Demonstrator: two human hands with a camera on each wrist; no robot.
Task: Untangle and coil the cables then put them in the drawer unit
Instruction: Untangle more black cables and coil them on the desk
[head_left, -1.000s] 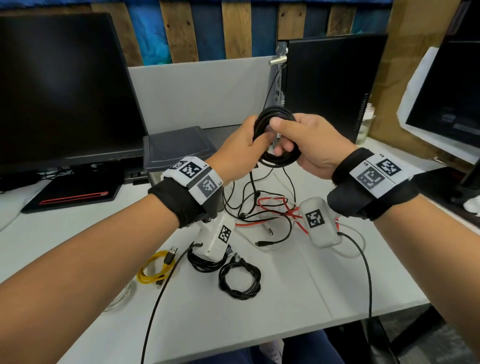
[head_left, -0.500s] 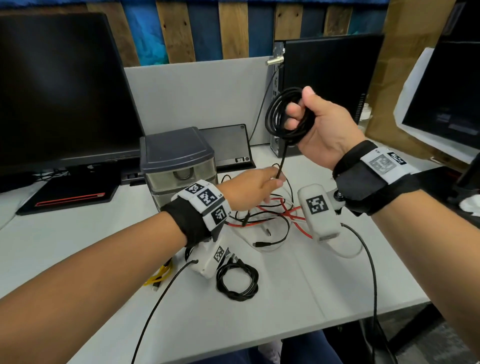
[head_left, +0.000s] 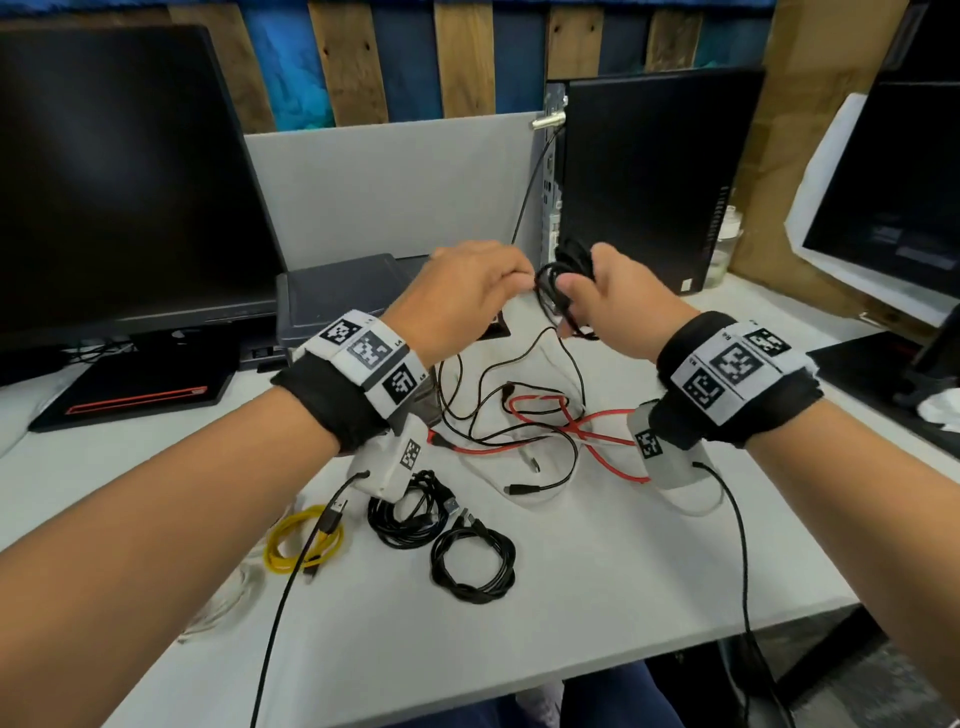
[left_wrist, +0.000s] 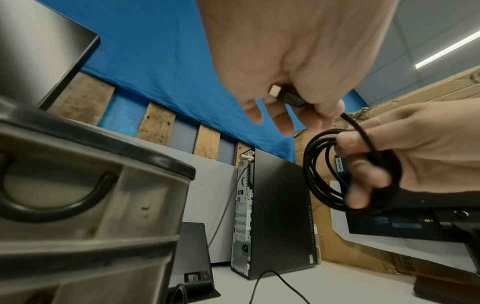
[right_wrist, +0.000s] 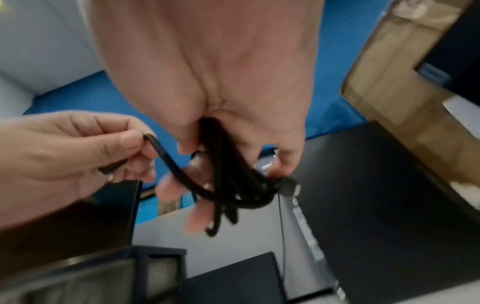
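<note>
Above the desk, my right hand (head_left: 582, 296) grips a coiled black cable (head_left: 558, 291), its loops round the fingers in the left wrist view (left_wrist: 322, 185). My left hand (head_left: 511, 283) is just left of the coil and pinches that cable's free plug end (left_wrist: 287, 96); the short run from plug to coil shows in the right wrist view (right_wrist: 171, 164). A tangle of black, red and white cables (head_left: 524, 431) lies on the desk below my hands. The grey drawer unit (head_left: 332, 296) stands behind my left wrist with its drawers closed (left_wrist: 78, 185).
Coiled cables lie at the front: a yellow one (head_left: 301, 540), two black ones (head_left: 405, 512) (head_left: 472, 566) and a clear one (head_left: 223, 608). A monitor (head_left: 119, 182) stands at the left, a PC tower (head_left: 649, 171) behind my hands and another monitor (head_left: 893, 208) at the right.
My right hand has come down with the coil from in front of the tower. My left hand has risen from the tangle to beside the coil, holding the cable's end.
</note>
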